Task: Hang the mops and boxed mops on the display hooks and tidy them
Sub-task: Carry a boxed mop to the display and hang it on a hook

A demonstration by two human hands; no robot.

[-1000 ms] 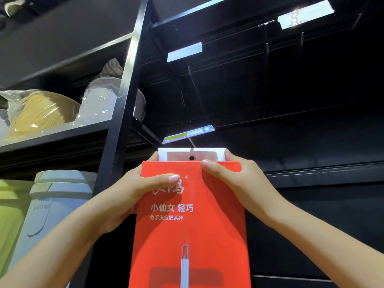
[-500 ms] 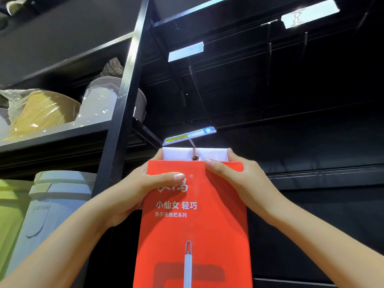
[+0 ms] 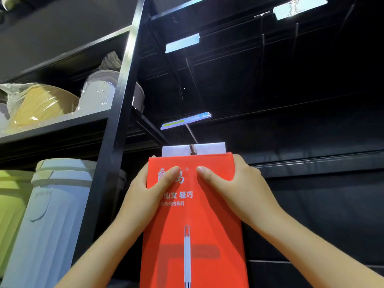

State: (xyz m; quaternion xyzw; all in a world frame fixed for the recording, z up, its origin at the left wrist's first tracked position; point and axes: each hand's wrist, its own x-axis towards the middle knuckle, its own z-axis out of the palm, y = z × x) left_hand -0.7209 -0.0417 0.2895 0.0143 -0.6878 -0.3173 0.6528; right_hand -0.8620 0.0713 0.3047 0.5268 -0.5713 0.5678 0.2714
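Just below the display hook (image 3: 192, 140), the red boxed mop (image 3: 199, 225) is sitting with its white tab (image 3: 209, 148) threaded onto the hook's tip. Left of the hook, the left hand (image 3: 149, 188) is gripping the box's edge, thumb lying across the front. Right of it, the right hand (image 3: 234, 188) is gripping the opposite edge likewise. A price tag (image 3: 186, 121) is sitting just above the hook.
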